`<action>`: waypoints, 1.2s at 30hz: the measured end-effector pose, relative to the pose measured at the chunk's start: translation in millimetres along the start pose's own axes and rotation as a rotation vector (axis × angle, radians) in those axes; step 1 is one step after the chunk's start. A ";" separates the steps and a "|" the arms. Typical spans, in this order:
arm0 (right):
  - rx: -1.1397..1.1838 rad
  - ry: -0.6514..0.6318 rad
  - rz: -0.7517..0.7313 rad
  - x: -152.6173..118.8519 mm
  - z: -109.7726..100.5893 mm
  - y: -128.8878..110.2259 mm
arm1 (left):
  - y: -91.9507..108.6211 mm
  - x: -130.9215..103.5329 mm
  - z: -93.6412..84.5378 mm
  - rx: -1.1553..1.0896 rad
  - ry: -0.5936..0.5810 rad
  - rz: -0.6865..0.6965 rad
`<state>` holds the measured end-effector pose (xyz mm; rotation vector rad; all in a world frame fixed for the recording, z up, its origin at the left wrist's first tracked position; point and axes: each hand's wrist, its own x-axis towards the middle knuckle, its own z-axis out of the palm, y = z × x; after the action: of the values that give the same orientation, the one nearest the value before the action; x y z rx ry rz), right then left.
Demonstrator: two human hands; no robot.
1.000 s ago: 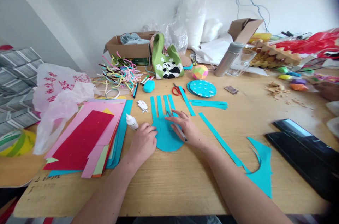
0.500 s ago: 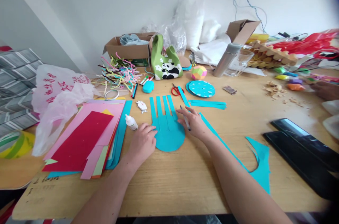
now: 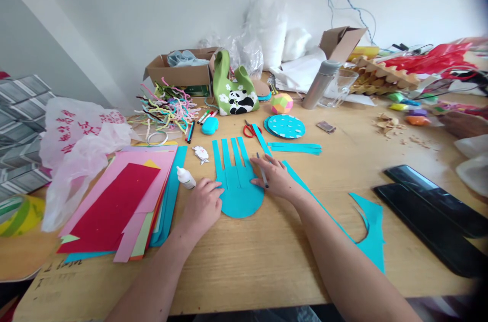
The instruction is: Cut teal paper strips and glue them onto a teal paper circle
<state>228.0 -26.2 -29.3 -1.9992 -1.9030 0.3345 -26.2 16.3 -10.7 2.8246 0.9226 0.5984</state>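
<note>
Since a second ago the right hand (image 3: 276,177) has slid off the teal cut-out (image 3: 237,185) to its right edge, fingers pinching a pen (image 3: 262,169). The left hand (image 3: 204,202) presses its left edge, fingers loosely curled. It lies mid-surface (image 3: 267,256), four strips already cut (rounded base uncut); three loose strips lie nearby.

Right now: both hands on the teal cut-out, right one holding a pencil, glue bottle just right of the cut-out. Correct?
One slip. In the head view the glue bottle lies left of the teal cut-out, beside the left hand, not to its right. The rest holds: both hands touch the cut-out, and the right hand holds a pencil.
</note>
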 end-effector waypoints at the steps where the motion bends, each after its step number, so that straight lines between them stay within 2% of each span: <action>1: -0.004 -0.003 0.005 -0.2 -0.2 -0.3 | 0.1 0.0 -0.3 0.000 -0.003 -0.002; 11: -0.031 -0.019 0.010 -1.4 -3.2 -3.3 | -2.2 1.2 -2.5 -0.023 0.002 -0.028; 20: -0.038 -0.061 0.027 -1.8 -8.6 -8.5 | -7.8 -0.6 -0.1 -0.024 0.082 -0.117; 27: -0.042 -0.069 0.038 -1.7 -9.4 -9.4 | -6.8 -0.7 -0.1 -0.020 0.053 -0.137; 36: -0.056 -0.053 0.027 -2.0 -8.8 -10.9 | -4.4 -0.4 -0.2 -0.024 -0.041 -0.122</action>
<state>221.6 -28.7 -16.9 -2.0728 -1.9395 0.3482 -28.9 19.7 -11.6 2.7241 1.0637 0.5313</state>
